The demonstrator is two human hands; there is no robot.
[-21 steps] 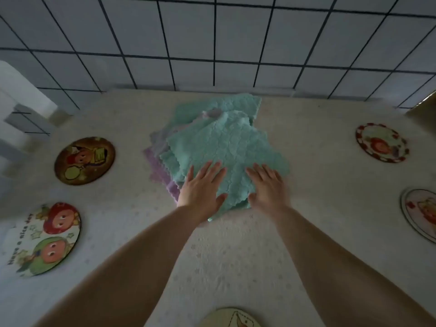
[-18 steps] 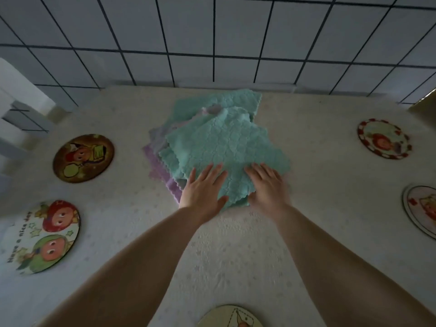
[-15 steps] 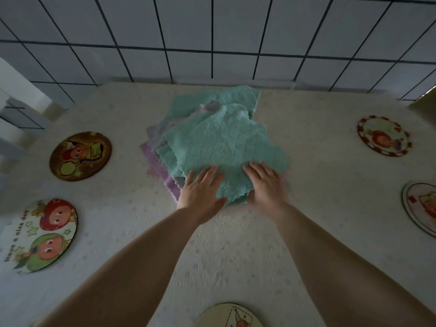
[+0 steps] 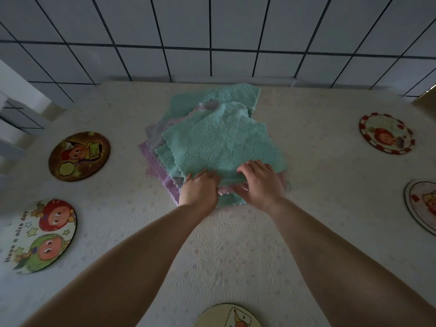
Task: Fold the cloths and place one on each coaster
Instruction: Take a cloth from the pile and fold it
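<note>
Head view, near to far: coaster (image 4: 227, 316) at the near desk (image 4: 224, 251) edge, bare. Left hand (image 4: 199, 188) and right hand (image 4: 259, 182) are curling fingers over the near hem of the top teal cloth (image 4: 221, 142), pinching it off the cloth pile (image 4: 165, 180) at desk centre. Best to be lifting one layer only, both corners level. Cloth is lying roughly square, skewed, no clear long axis; near hem facing the person.

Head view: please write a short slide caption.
Both hands, left and right, grip the top teal cloth on the pile.
</note>
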